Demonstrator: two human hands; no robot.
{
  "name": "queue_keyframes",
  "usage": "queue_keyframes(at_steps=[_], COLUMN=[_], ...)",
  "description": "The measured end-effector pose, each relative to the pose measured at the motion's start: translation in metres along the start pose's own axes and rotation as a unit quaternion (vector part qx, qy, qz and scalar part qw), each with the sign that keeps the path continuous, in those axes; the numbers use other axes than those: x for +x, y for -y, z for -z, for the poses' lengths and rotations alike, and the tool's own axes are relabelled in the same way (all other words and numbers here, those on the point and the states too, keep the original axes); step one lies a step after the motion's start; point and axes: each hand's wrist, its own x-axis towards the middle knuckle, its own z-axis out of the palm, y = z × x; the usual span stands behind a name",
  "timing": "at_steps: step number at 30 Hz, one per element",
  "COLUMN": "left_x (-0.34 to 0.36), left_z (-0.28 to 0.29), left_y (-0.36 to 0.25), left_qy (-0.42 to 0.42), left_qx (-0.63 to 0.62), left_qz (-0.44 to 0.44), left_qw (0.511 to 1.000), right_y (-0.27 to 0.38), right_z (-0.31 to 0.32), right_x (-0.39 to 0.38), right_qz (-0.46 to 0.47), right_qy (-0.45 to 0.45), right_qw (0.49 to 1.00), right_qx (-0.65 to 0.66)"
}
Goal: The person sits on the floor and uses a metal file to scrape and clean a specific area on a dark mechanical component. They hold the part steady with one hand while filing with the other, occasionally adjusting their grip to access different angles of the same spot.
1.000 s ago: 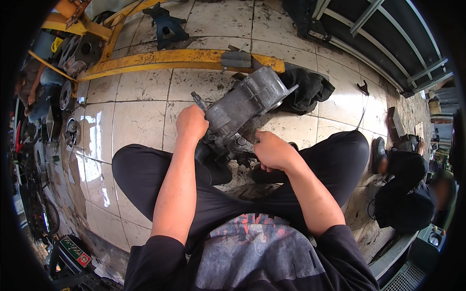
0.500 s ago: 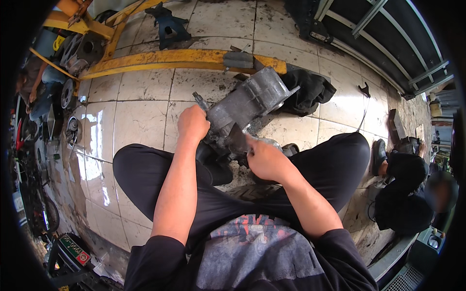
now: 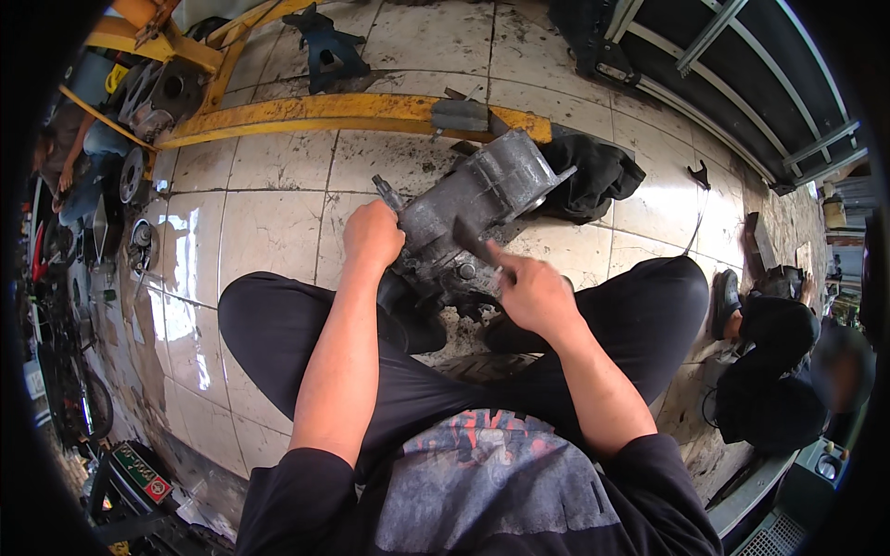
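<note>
A grey, grimy metal gearbox housing (image 3: 473, 190) lies tilted between my knees, its long body pointing to the far right. My left hand (image 3: 373, 233) is closed on its left side, just below a protruding shaft (image 3: 384, 188); the exact part it grips is hidden under my fingers. In my right hand (image 3: 538, 295) is a dark flat scraper (image 3: 471, 238), forefinger stretched along it. Its blade lies over the near part of the housing, above a round bolt head (image 3: 466, 271); contact with the metal cannot be made out.
A yellow steel beam (image 3: 306, 113) crosses the tiled floor beyond the housing. Behind it stands a blue jack stand (image 3: 328, 54). Black cloth (image 3: 593, 176) lies beside the housing's far end. Another person (image 3: 774, 371) sits at the right; metal parts crowd the left.
My right hand has moved slightly right, turning the scraper so its blade points up and left, uncovering the bolt head. My left hand keeps its hold on the housing.
</note>
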Motion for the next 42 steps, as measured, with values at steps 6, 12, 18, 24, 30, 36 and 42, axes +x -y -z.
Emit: queue_keyframes(at_steps=[6,12,18,24,30,36,42], left_x=[0.002,0.005,0.005,0.002,0.001,0.002,0.001], left_z=[-0.002,-0.003,0.001,-0.002,0.000,0.002,0.008], left_y=[0.003,0.003,-0.001,0.004,0.002,-0.001,-0.007], left_qy=[0.002,0.009,0.025,0.015,0.018,0.020,0.038], left_qx=[0.012,0.027,0.033,-0.008,-0.008,0.011,0.027], left_qz=[-0.006,-0.009,-0.010,0.019,0.007,0.003,0.002], left_qw=[1.000,1.000,0.999,1.000,1.000,1.000,0.999], right_y=[-0.002,-0.016,-0.013,-0.014,0.000,-0.008,-0.017], right_z=[0.006,0.035,0.044,0.033,0.023,0.031,0.028], right_x=[0.016,0.055,0.063,0.067,0.063,0.074,0.080], right_qz=[0.054,0.072,0.058,0.079,0.068,0.071,0.114], right_qy=[0.060,0.056,0.015,0.033,0.081,0.002,-0.004], right_qw=[0.995,0.990,0.978,0.977,0.968,0.953,0.954], right_qx=[-0.052,-0.106,-0.200,-0.198,-0.227,-0.293,-0.278])
